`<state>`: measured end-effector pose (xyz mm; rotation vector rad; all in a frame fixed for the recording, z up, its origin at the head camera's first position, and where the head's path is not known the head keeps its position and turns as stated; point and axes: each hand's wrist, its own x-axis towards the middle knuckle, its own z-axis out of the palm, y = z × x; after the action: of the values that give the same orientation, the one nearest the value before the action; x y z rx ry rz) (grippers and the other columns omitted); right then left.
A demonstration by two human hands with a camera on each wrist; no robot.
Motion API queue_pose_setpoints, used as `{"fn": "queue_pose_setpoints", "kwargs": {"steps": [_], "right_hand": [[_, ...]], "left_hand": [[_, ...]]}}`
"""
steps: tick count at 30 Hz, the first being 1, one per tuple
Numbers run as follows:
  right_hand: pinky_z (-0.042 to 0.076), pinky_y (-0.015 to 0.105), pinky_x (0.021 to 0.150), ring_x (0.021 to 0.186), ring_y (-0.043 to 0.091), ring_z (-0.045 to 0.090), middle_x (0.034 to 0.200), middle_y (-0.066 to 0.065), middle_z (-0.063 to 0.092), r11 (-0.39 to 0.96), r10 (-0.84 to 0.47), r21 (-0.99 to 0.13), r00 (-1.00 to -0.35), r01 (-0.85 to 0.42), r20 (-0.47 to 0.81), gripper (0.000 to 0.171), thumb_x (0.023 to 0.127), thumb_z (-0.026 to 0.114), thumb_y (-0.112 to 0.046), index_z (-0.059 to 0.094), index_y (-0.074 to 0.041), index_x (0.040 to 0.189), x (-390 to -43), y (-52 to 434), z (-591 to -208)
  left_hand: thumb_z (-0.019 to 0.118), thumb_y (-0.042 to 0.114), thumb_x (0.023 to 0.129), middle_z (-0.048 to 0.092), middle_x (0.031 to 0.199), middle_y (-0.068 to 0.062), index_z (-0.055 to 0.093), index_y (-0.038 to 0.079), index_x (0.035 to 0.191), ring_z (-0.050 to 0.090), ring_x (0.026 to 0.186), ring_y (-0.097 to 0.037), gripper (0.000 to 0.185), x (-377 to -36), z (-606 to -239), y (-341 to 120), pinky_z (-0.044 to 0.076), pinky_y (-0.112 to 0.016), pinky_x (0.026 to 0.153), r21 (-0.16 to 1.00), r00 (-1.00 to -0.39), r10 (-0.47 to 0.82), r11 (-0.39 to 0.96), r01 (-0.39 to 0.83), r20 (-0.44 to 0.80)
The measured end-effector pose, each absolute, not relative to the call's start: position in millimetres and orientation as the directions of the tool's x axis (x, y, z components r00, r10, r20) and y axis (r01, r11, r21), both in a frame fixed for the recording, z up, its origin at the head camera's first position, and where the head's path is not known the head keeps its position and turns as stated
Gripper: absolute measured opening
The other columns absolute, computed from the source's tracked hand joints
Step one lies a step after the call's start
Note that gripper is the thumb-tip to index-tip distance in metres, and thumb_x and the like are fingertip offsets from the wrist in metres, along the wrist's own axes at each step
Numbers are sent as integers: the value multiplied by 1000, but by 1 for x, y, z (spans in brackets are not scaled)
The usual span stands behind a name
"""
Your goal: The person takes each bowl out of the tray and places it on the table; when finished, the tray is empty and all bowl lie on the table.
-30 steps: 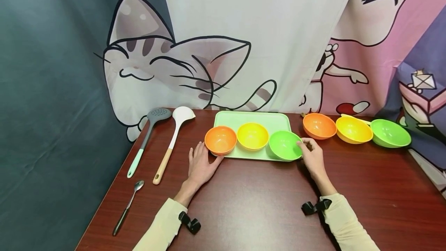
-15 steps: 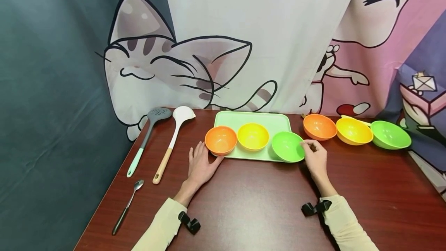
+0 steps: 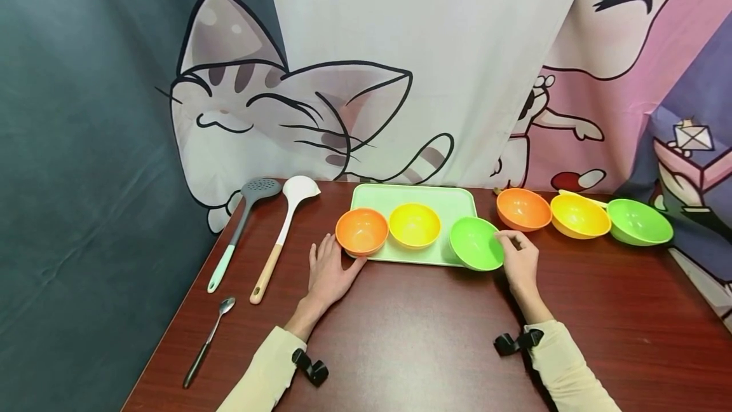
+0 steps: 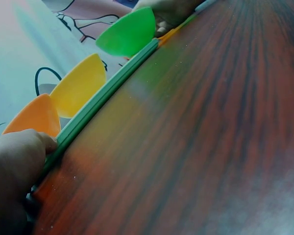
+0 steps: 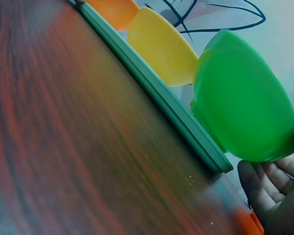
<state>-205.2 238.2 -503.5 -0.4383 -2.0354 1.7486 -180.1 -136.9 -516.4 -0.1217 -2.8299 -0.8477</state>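
green bowl (image 3: pixel 476 245), tilted, on tray corner (image 3: pixel 457 261)

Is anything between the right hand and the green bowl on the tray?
Nothing visible. The right hand already grips the rim of the green bowl, which is tilted at the right corner of the tray. The yellow bowl sits apart on its other side.

Bright, even light, soft shadows – head view sharp w/ edge warp; wrist views blurry, glare on table (image 5: pixel 63 147).
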Motion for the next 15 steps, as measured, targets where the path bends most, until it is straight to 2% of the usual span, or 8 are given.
{"fn": "queue_pose_setpoints", "kwargs": {"steps": [8,15], "right_hand": [[43,14,61,72,6,54,75,-17,64,113,507,-993,-857,-40,92,8,90,68,-11,73,-13,84,-206,239,-504],[41,14,53,66,6,52,75,-14,65,68,515,-997,-855,-38,68,7,90,69,-11,73,-11,84,-204,238,-502]], "left_hand": [[61,59,91,43,152,-18,38,5,152,31,148,-34,84,-179,-517,-137,11,-63,120,537,-981,21,835,124,193],[61,59,91,44,152,-18,38,5,152,31,148,-34,85,-179,-515,-138,11,-63,120,527,-980,22,841,125,198]]}}
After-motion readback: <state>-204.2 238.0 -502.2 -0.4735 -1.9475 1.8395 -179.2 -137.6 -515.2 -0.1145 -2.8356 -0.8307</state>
